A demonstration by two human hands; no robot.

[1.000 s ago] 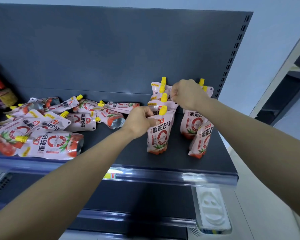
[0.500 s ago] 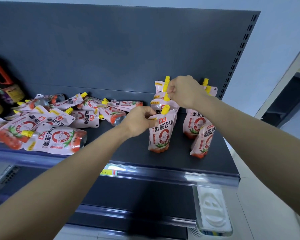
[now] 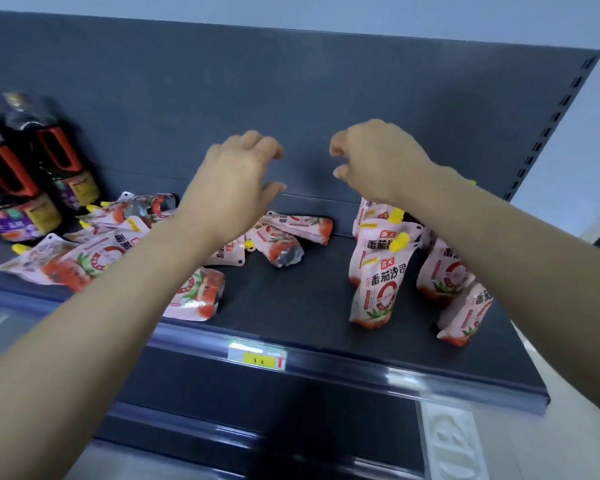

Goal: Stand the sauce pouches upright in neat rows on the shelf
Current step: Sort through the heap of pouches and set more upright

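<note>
Pink tomato sauce pouches with yellow caps fill the dark shelf [image 3: 302, 306]. On the right, several stand upright in two short rows; the front one [image 3: 378, 285] is nearest me, and another [image 3: 465, 315] leans at the right. On the left, a pile of pouches [image 3: 94, 254] lies flat, with two loose ones [image 3: 281, 247] near the middle. My left hand [image 3: 232, 181] hovers above the lying pouches, fingers loosely curled and holding nothing. My right hand [image 3: 378, 161] hangs above the upright group, also loosely curled with nothing in it.
Dark sauce bottles [image 3: 25, 168] with red handles stand at the far left against the back panel [image 3: 291, 98]. A yellow price tag [image 3: 257, 358] sits on the shelf's front rail. A lower shelf [image 3: 222, 427] lies below.
Both hands let go of the upright pouches and rose. My left hand moved left over the lying pile. The view swung left, bringing the bottles in.
</note>
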